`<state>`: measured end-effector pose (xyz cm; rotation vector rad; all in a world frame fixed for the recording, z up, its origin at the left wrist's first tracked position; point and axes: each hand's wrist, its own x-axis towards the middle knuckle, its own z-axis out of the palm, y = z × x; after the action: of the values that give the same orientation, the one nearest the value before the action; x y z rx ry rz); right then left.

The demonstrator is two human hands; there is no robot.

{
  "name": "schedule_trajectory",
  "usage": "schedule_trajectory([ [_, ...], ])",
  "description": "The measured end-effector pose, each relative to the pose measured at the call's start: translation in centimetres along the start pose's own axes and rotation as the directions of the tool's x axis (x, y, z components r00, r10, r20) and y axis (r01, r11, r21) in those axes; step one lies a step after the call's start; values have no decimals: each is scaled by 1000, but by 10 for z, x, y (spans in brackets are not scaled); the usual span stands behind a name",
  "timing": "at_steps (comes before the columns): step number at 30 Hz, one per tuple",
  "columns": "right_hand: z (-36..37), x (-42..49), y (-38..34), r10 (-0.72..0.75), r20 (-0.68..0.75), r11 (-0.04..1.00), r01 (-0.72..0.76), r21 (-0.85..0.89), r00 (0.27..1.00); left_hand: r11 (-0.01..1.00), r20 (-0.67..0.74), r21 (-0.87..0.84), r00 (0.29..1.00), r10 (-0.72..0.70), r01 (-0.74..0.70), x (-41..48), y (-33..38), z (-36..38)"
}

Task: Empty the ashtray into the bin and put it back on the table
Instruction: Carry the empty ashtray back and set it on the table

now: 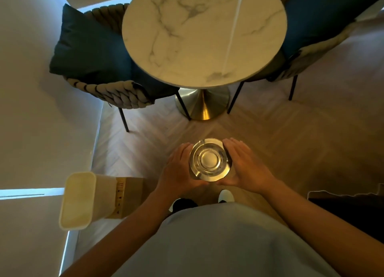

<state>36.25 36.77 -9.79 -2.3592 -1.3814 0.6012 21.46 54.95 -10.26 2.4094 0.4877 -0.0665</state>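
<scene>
Left hand [180, 166], right hand [247, 166] cup round clear glass ashtray [209, 160] | cream plastic bin [78, 201] left | round marble table [204, 33] ahead | ashtray looks empty

Pale herringbone wood floor [270, 131], plain light wall [31, 89] on left w/ bluish light strip [31, 192]. Two woven-rope chairs w/ thin black legs [116, 93] & dark blue cushions [87, 46]. Warm dim light overall.

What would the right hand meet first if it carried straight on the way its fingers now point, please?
Probably the marble table. The right hand, holding the ashtray together with the left hand, points toward it over bare floor, though depth and height are unclear.
</scene>
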Motion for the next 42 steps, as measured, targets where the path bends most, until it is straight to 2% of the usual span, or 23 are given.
schedule_trajectory([
  [6, -39, -10, 49, -21, -30, 997, 19, -70, 999, 1000, 2, 13, 1000, -2, 2, 38, 42, 26],
  [10, -54, -3, 68, -18, -39, 999, 17, -41, 999, 1000, -49, 20, 999, 15, -14, 61, 52, 31],
  [14, -72, 21, 85, -6, -51, 999, 4, -33, 999, 999, -38, 11, 999, 34, -33, 98, 55, 24],
  [25, -111, 160, 119, -12, -69, 997, 7, -74, 998, 995, -66, -32, 993, 94, -96, 230, 29, -38],
  [34, -151, 265, 137, 46, -132, 999, -46, 4, 990, 989, -93, -5, 985, 146, -147, 341, 6, -96],
  [39, -180, 322, 162, 23, -161, 1000, -21, 11, 987, 992, -126, 8, 983, 130, -130, 400, 0, -114],
  [42, -189, 344, 178, 6, -118, 1000, -6, -6, 993, 997, -113, 23, 991, 75, -73, 422, 0, -111],
])
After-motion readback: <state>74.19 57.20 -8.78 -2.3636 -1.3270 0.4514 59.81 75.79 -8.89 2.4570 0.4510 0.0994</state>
